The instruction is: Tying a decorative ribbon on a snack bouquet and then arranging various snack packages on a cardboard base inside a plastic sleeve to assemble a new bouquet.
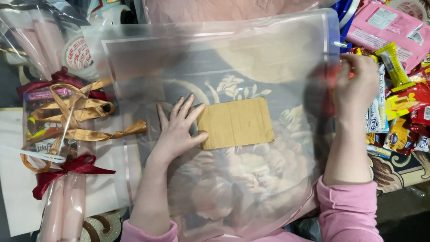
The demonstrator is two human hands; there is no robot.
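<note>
My left hand (177, 131) lies flat with fingers spread on a clear plastic wrapping sheet (251, 58), its fingertips touching the left edge of a brown cardboard rectangle (236, 123) that rests in the sheet's middle. My right hand (357, 80) reaches past the sheet's right edge into a pile of wrapped snacks (403, 107), fingers curled among the packets; whether it grips one I cannot tell. Both arms wear pink sleeves.
At the left lie wrapped gift bundles (60, 130) tied with gold and dark red ribbons. A roll of tape (77, 54) sits at the upper left. Pink packets (385, 24) are at the upper right. A patterned rug (398, 170) lies underneath.
</note>
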